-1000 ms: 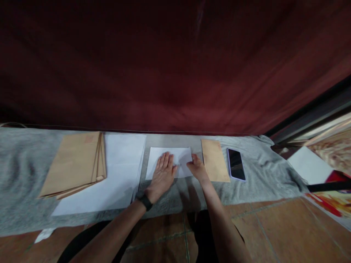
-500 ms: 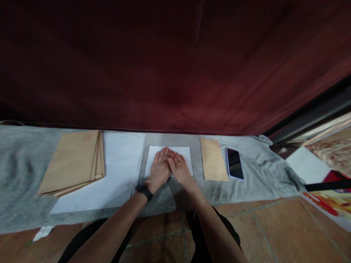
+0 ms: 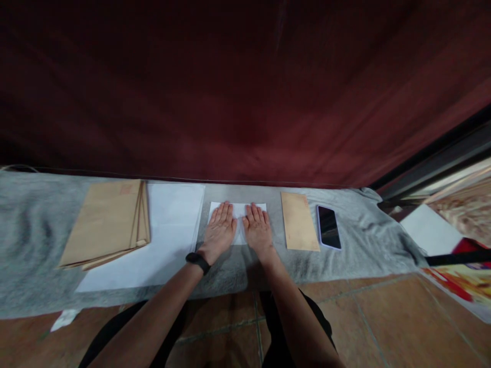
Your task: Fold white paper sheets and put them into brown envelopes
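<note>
Resting palms-down, grip open, the left hand and right hand are touching a white paper; at its nine o'clock white sheets are lying, at three a brown envelope, then a phone, and farther at nine stacked envelopes are overlapping the sheets

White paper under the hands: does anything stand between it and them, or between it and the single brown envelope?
Nothing visible parts them: left hand and right hand rest on the white paper. Toward the single envelope come only the right hand, over the paper's right side, then grey cloth.
</note>
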Motion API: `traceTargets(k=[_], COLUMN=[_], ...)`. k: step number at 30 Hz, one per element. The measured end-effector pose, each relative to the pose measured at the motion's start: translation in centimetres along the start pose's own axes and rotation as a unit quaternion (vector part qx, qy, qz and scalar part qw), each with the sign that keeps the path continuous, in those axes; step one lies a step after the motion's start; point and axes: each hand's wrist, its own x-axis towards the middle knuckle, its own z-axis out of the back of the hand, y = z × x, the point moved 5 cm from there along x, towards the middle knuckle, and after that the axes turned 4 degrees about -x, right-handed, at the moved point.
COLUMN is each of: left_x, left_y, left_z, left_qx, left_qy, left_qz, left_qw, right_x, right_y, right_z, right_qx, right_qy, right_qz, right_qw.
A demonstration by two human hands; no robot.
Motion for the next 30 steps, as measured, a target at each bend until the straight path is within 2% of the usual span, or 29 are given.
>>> traceTargets(k=[9, 17, 19, 23, 26, 30], left_x=[-0.5, -1.6, -2.2, -4.2, -5.5, -5.9], left_y=[1.1, 1.9, 1.1, -1.9, -3.2, -3.3], left_z=[0.2, 0.9, 1.3, 1.3, 1.0, 0.6], left_qx=[0.005, -0.003, -0.010, -0.037, -0.046, -0.047], left_qy=[0.006, -0.023, -0.031, -0.004, 0.009, 0.015], left_qz=[0.040, 0.054, 0.028, -0.087, -0.123, -0.124], left_qw=[0.999, 0.998, 0.999, 0.995, 0.991, 0.991], right_x=[-0.9, -2.2, -2.3, -2.2, -2.3, -3.5], right_y=[-2.2, -4.0, -4.3, -4.4, -4.0, -1.2], right_z=[0.0, 0.3, 0.4, 1.0, 1.9, 2.5], right_qx=[-0.038, -0.056, -0.055, -0.046, -0.035, 0.023], right_qy=[-0.058, -0.054, -0.046, -0.039, -0.045, -0.028], right_qz=[-0.032, -0.049, -0.052, -0.063, -0.060, 0.034], right_qw=[0.997, 0.996, 0.996, 0.996, 0.997, 0.999])
